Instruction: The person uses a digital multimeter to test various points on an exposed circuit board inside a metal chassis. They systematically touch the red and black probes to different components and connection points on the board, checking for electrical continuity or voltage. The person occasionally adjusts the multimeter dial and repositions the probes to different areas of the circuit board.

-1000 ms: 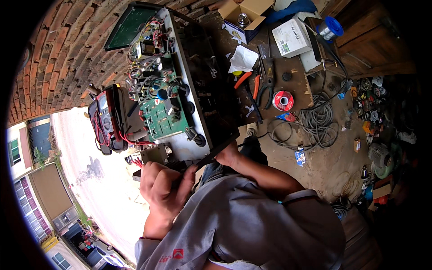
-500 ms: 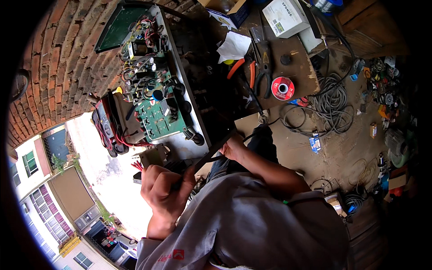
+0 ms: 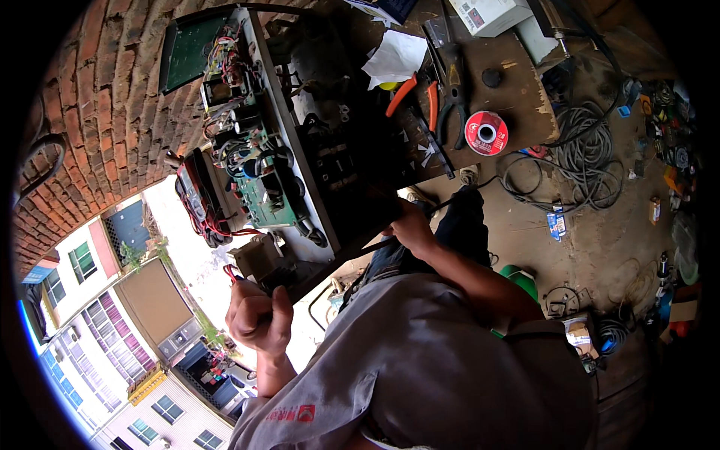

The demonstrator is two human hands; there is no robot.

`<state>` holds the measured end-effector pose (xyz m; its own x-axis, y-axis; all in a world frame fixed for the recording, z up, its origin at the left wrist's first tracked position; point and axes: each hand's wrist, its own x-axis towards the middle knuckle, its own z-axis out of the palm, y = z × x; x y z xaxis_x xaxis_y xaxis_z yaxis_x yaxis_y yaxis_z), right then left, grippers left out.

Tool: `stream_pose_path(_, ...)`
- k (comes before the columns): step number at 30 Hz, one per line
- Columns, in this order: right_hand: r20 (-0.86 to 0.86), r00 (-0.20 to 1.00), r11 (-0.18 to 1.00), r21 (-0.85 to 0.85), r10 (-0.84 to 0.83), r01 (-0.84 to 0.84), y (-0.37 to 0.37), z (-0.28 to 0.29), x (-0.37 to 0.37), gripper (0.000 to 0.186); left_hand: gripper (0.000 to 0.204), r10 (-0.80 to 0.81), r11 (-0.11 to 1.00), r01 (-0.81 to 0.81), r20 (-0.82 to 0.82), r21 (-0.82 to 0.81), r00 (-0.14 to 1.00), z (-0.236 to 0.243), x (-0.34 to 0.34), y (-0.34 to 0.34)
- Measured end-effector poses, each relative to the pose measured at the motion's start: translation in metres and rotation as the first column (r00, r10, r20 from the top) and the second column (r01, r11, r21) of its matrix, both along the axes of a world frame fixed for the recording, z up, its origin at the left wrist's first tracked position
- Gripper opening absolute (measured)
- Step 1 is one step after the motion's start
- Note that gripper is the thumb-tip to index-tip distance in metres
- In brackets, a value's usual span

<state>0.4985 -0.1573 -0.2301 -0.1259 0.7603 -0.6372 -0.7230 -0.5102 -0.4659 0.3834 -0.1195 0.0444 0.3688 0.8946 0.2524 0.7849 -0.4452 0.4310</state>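
Note:
An opened metal case (image 3: pixel 271 90) with exposed electronics stands in front of me. Along its left side sit a green circuit board (image 3: pixel 270 202), coils and bundled wires. My left hand (image 3: pixel 259 319) is curled into a fist just below the case's near left corner, the thumb bent over the fingers. Red wires (image 3: pixel 231 271) stick out right above this fist; what the fingers hold is hidden. At the near right edge of the case is my right hand (image 3: pixel 411 225), its fingers bent inward beside a black cable (image 3: pixel 377 244). Shadow and the case edge partly hide those fingertips.
A multimeter-like device (image 3: pixel 196 191) with red leads lies left of the case. On the wooden bench (image 3: pixel 517 90) are pliers (image 3: pixel 453 112), orange-handled cutters (image 3: pixel 433 105), a red solder spool (image 3: pixel 486 133) and white paper (image 3: pixel 396 60). Coiled grey cable (image 3: pixel 589 157) lies on the floor.
My view has shifted, and the case appears slightly lower. My left fist has moved a little left, away from the case edge, its thumb more upright. The right hand stays at the near right edge.

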Motion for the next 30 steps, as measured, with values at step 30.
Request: stream_pose_path(30,0.388,0.885,0.958,0.017,0.257,-0.286,-0.005,-0.037,0.017,0.013,0.037,-0.051,0.997,0.033,-0.295,-0.068,0.954,0.002,0.037,-0.009)
